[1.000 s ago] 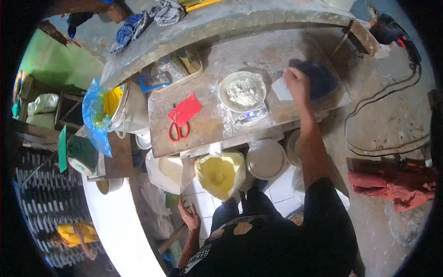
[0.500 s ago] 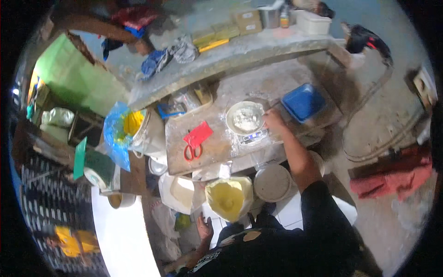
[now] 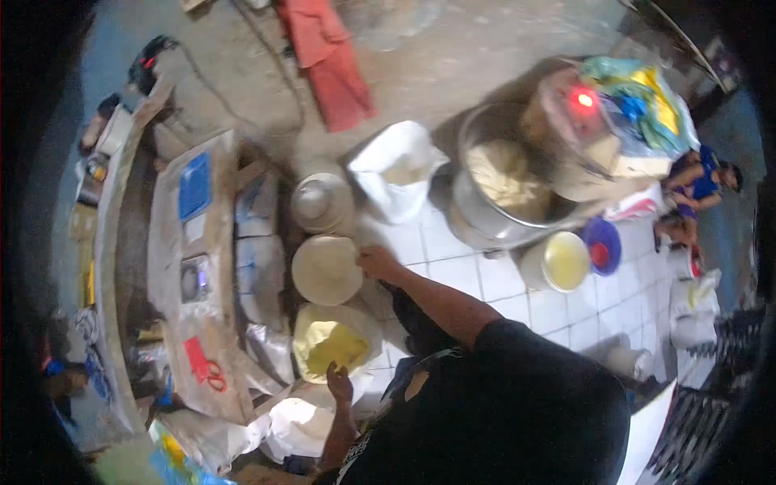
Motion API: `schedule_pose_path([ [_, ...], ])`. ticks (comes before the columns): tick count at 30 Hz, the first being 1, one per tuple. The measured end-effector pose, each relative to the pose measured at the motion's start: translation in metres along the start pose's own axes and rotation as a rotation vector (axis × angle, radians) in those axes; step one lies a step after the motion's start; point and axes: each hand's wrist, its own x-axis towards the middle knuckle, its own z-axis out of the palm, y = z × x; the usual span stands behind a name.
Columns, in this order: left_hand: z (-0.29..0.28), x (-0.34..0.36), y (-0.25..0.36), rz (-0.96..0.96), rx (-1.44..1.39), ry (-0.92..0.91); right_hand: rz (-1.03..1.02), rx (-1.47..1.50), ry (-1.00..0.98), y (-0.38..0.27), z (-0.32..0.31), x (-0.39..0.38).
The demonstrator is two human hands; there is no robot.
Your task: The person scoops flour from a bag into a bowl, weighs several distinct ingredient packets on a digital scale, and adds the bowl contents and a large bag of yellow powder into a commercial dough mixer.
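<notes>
My right hand (image 3: 376,263) is closed on the rim of a pale round bowl (image 3: 326,273), held beside the low bench. Its contents look whitish, but blur hides the detail. My left hand (image 3: 339,383) holds nothing, its fingers apart, at the near edge of an open sack of yellow powder (image 3: 335,346). On the bench (image 3: 182,323) lies a small scale (image 3: 196,279) with no bowl on it. Red-handled scissors (image 3: 215,376) and a red packet (image 3: 195,357) sit nearer, and a blue tray (image 3: 195,186) farther along.
A large metal mixing bowl (image 3: 477,206) with pale dough stands ahead on the right. Around it are an open white sack (image 3: 398,174), a pail with yellow contents (image 3: 566,263) and a purple basin (image 3: 605,242). A lidded bucket (image 3: 322,202) stands beside the bench. Another person (image 3: 695,190) sits at far right.
The view has swung to the right, bringing the metal mixing bowl into sight. My right hand has taken the bowl off the scale. My left hand has moved to the yellow powder sack.
</notes>
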Motion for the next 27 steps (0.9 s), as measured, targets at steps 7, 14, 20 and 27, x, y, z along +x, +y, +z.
schedule_pose_path([
  [7,0.077,-0.019,0.069,-0.456,-0.161,-0.517,0.873,-0.329,0.216,0.208,-0.158,-0.305],
  [14,0.200,-0.107,0.163,-0.454,-0.305,-0.644,0.901,-0.144,0.772,0.303,-0.317,-0.532],
  [20,0.299,-0.203,0.134,-0.672,-0.334,-0.730,0.997,-0.055,0.860,0.334,-0.436,-0.590],
  [27,0.414,-0.381,0.192,-0.617,-0.202,-0.574,1.077,-0.177,0.699,0.483,-0.499,-0.627],
])
